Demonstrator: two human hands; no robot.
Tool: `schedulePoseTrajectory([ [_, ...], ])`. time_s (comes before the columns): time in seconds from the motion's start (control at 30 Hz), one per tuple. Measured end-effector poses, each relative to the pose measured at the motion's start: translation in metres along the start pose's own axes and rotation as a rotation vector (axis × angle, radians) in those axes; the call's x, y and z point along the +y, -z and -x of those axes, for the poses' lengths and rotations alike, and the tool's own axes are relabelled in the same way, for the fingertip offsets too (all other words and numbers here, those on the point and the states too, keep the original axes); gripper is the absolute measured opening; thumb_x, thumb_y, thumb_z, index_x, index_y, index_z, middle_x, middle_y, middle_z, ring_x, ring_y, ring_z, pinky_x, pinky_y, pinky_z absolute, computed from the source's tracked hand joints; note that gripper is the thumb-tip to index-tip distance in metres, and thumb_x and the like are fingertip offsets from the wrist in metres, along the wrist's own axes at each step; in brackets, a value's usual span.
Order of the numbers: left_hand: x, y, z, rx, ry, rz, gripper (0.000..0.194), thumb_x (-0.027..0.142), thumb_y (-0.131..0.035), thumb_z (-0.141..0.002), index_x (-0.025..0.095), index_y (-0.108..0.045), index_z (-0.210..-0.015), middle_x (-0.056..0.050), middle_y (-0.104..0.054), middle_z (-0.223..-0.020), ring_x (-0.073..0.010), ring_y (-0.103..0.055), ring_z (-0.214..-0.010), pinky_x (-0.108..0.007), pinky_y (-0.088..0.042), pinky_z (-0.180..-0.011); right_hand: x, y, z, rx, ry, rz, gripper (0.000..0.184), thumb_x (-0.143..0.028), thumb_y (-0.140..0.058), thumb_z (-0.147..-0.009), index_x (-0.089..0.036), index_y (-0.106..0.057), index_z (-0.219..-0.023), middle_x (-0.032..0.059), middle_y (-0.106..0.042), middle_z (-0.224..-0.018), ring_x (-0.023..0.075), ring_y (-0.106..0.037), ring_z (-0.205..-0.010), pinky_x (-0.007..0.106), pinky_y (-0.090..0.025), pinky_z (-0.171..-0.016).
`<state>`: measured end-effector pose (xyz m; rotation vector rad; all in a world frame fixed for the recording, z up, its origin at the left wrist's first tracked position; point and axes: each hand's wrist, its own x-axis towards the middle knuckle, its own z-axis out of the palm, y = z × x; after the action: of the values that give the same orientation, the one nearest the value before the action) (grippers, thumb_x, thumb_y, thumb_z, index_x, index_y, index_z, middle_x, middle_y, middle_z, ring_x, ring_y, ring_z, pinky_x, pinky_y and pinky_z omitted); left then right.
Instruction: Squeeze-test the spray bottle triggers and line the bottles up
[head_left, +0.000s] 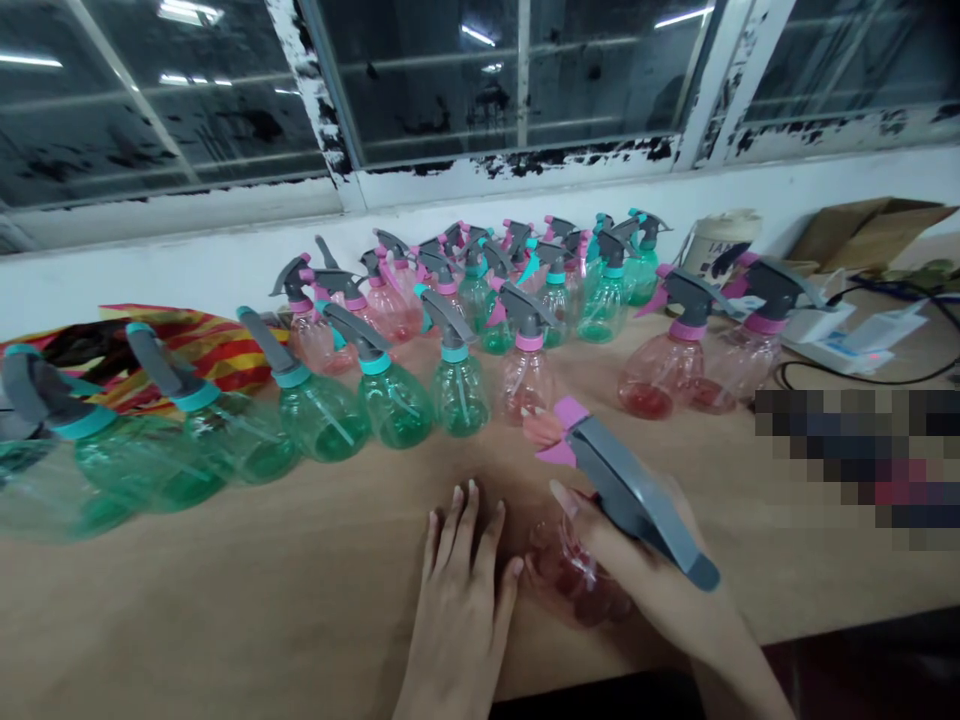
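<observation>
My right hand (622, 550) is wrapped round the neck of a pink spray bottle (574, 585), just under its grey and pink trigger head. That bottle stands at the front of the wooden table (315, 620), and its grey lever points toward my right forearm. Part of the neck is hidden behind my fingers. Left of the bottle, my left hand (459, 590) lies flat on the tabletop, fingers stretched out, holding nothing. Beyond it are a small green spray bottle (460, 400) and a pink spray bottle (529, 375), both upright.
Green spray bottles (322, 415) line the left side. Several pink and green ones crowd the back by the wall, with two pink bottles (660, 370) at right. A striped cloth (217, 350), a white tub (724, 245), a cardboard box (862, 230) and a power strip (840, 340) lie around.
</observation>
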<state>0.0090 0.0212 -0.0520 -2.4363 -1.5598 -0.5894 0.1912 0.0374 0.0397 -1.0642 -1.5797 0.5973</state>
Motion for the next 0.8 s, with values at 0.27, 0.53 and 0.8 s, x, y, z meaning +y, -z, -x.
schedulePoseTrajectory([
  [0.27,0.003,0.001,-0.001,0.002,0.000,0.014,0.044,0.030,-0.034,-0.103,0.016,-0.040,-0.144,-0.016,-0.042,-0.151,-0.0290,-0.036,-0.142,-0.057,-0.038,-0.110,-0.003,0.003,-0.001,-0.026,-0.012,-0.025,0.009,-0.021,-0.059,-0.088,-0.027,-0.061,-0.082,-0.0069,-0.058,-0.065,0.0116,-0.059,-0.056,0.021,-0.050,-0.053],
  [0.53,0.002,0.003,-0.001,-0.019,-0.022,-0.010,0.044,0.031,-0.031,-0.103,0.014,-0.041,-0.143,-0.018,-0.042,-0.151,-0.0295,-0.035,-0.142,-0.059,-0.040,-0.107,-0.004,0.006,-0.008,-0.068,-0.030,-0.030,0.016,-0.029,-0.063,-0.087,-0.027,-0.068,-0.101,0.0002,-0.074,-0.089,0.0184,-0.072,-0.080,0.028,-0.058,-0.072],
  [0.8,0.001,0.004,-0.001,-0.023,-0.034,-0.023,0.044,0.030,-0.031,-0.103,0.013,-0.041,-0.143,-0.018,-0.043,-0.150,-0.0296,-0.036,-0.141,-0.058,-0.041,-0.107,-0.012,0.009,-0.014,-0.114,-0.149,-0.074,0.023,-0.037,-0.064,-0.087,-0.024,-0.059,-0.070,-0.0080,-0.056,-0.044,0.0106,-0.056,-0.036,0.020,-0.047,-0.038],
])
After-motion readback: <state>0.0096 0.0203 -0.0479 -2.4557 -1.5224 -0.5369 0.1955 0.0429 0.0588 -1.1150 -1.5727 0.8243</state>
